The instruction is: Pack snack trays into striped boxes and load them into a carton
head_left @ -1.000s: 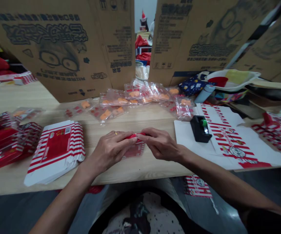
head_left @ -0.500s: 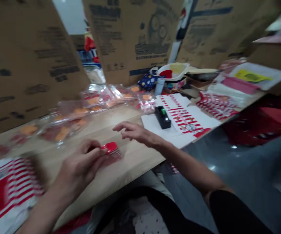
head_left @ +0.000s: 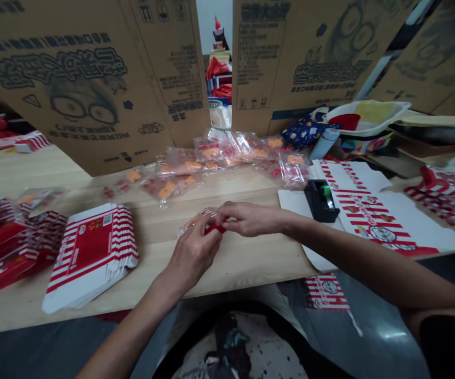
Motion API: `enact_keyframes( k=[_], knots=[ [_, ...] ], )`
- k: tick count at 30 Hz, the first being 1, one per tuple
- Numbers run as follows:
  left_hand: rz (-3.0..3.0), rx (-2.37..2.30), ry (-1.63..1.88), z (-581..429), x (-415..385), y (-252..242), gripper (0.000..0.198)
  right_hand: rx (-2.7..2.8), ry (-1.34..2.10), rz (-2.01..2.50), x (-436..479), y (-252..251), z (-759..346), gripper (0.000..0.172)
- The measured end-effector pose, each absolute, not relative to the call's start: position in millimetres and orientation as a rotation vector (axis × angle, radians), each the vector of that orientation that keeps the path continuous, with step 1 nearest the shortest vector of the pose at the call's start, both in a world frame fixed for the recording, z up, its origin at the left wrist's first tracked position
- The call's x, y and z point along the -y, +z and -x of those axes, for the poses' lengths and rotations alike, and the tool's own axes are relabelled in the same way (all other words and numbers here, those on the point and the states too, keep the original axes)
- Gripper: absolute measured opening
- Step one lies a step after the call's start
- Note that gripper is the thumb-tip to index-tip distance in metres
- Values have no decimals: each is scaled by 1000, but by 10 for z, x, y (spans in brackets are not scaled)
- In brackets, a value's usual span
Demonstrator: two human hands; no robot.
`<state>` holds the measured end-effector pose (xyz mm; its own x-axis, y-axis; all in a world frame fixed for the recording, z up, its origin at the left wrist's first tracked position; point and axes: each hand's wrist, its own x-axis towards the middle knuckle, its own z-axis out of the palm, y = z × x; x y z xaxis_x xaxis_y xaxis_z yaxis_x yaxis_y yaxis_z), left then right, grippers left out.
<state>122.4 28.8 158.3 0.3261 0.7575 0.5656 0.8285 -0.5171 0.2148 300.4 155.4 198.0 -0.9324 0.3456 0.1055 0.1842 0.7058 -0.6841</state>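
Observation:
A small red-and-white striped box (head_left: 190,225) is in front of me, just over the wooden table, partly covered by my fingers. My left hand (head_left: 196,250) is closed round its near side. Bent fingertips of my right hand (head_left: 247,217) pinch the red end of the same box, touching the left fingers. The exact fold or flap between the fingertips is hidden. To the right is a black tape dispenser (head_left: 321,201) with a green core. A stack of flattened striped cartons (head_left: 93,247) lies left of my left hand.
Clear plastic packets with orange pieces (head_left: 211,152) line the table's back against cardboard panels (head_left: 164,63). Folded red boxes (head_left: 10,242) are piled at far left. Flat striped sheets (head_left: 369,205), a light-blue bottle (head_left: 325,142) and a white basin (head_left: 381,113) are at right.
My view has swung left. My right hand, earlier apart with fingers spread, has come to the small box and closed on its red end. My left hand still holds the box.

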Motion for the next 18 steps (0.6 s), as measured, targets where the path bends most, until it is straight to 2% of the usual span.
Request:
enact_keyframes(
  k=[3, 6, 9, 14, 18],
  knots=[
    [2419, 1434, -940, -1133, -243, 1668, 20, 2616, 916, 355, -1393, 1939, -2979, 26],
    [2521, 1523, -1001, -1041, -200, 1891, 15, 2521, 908, 301, -1231, 1898, -2934, 24],
    [2579, 1755, -985, -918, -297, 2089, 6, 2537, 864, 334, -1289, 1799, -2846, 15],
    [2705, 1895, -698, -735, -549, 2221, 12, 2616, 798, 244, -1590, 1747, -2665, 13],
    [2495, 1812, -464, -668, -647, 2108, 18, 2489, 750, 323, -1737, 1683, -2551, 18]
  ],
)
